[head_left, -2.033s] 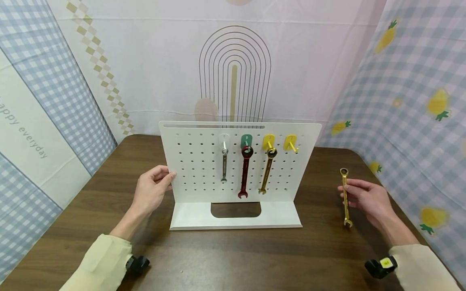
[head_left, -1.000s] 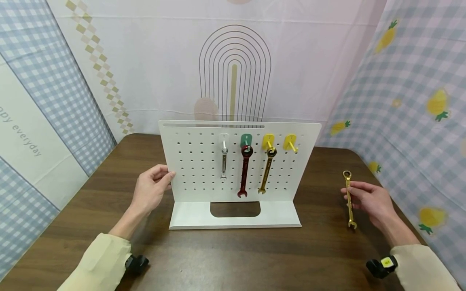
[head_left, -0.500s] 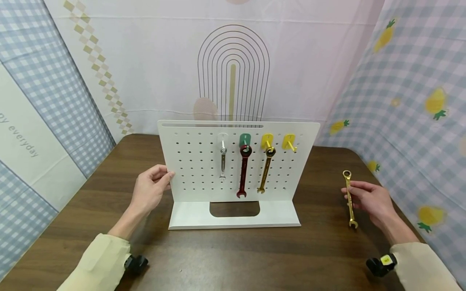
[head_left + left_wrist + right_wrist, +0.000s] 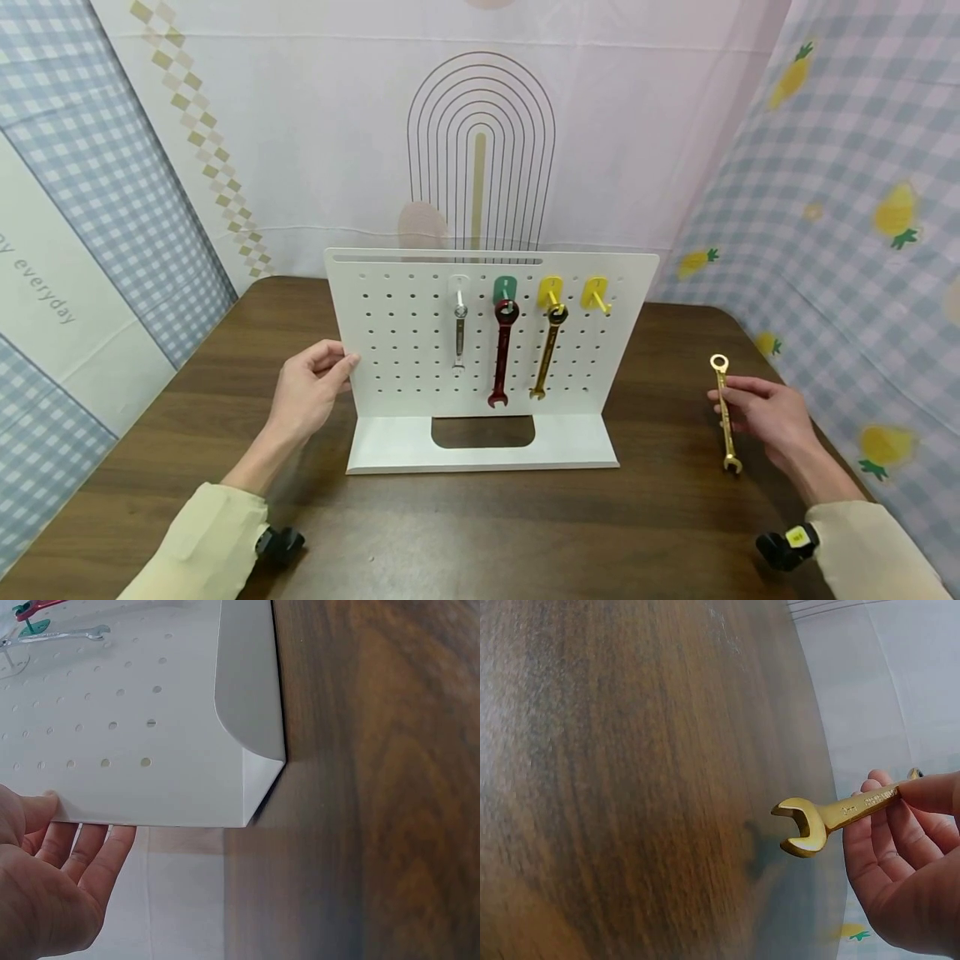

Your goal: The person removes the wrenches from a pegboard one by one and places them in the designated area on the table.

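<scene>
My left hand [image 4: 311, 390] pinches the left edge of a white pegboard stand [image 4: 405, 358], thumb in front and fingers behind. At the right, my right hand [image 4: 768, 415] holds a gold combination wrench [image 4: 724, 412] between thumb and fingers, ring end up and open end down. The open end of that wrench [image 4: 806, 825] shows close in the right wrist view. On the board hang a small silver wrench [image 4: 460, 337] on a clear hook, a dark red wrench [image 4: 502, 354] on a green hook [image 4: 506, 287] and another gold wrench [image 4: 548, 354] on a yellow hook [image 4: 551, 288].
A second yellow hook [image 4: 596, 293] at the board's right bears nothing. The stand rests on a brown wooden table [image 4: 480, 533]. A white patterned cloth [image 4: 315, 125] hangs behind, and checked cloths [image 4: 840, 225] flank the table.
My right hand has shifted slightly right and down with the gold wrench, whose tilt has changed a little. My left hand keeps its place at the board's edge.
</scene>
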### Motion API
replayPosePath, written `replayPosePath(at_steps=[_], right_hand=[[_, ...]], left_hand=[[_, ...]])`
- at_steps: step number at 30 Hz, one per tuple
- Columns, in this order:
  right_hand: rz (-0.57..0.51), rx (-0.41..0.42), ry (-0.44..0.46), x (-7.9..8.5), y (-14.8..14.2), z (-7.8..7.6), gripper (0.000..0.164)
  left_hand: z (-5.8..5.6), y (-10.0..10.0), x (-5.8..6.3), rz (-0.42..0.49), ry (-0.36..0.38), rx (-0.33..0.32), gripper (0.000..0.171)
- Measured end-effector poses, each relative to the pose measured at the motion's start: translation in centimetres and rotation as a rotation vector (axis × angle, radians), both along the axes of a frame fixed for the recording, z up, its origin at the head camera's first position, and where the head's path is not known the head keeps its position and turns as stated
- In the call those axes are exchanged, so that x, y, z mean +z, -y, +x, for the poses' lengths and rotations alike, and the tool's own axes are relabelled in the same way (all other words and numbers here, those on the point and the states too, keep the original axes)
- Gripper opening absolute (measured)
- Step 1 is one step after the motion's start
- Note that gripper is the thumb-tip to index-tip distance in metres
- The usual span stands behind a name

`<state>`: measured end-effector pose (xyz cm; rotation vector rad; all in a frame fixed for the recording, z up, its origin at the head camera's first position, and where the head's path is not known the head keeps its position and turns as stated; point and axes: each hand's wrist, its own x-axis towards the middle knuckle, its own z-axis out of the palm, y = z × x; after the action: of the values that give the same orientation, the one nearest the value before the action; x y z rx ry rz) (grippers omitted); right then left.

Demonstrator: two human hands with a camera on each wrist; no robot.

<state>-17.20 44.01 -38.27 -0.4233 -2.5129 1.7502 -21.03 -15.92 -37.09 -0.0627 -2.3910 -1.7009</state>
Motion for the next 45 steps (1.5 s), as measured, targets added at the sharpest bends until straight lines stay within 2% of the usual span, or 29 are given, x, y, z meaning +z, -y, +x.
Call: replayPosePath(at_steps=[5,15,24,34,45], right_hand=[[0.048,-0.009,0.015,-0.1,-0.2,0.0,0.009],[0.103,-0.011,0.031,-0.2,-0.4,-0.1,0.040],[0.130,-0.018,0.038,-0.5,-0.8,-0.2,0.056],[0.146,-0.038,0.055,-0.7,-1.2,-0.1,0.056],[0.111,-0.074,0.041,-0.7,-1.4,-0.1,0.038]], left_hand=[[0.0,0.0,0.0,0.002,-0.004,-0.005,0.020],[0.1,0.0,0.1,-0.004,-0.012,-0.012,0.021],[0.1,0.0,0.0,0.002,-0.017,-0.010,0.021],[0.2,0.0,0.0,-0.001,-0.011,-0.007,0.021],[0.1,0.0,-0.1,0.005,-0.020,-0.009,0.021]])
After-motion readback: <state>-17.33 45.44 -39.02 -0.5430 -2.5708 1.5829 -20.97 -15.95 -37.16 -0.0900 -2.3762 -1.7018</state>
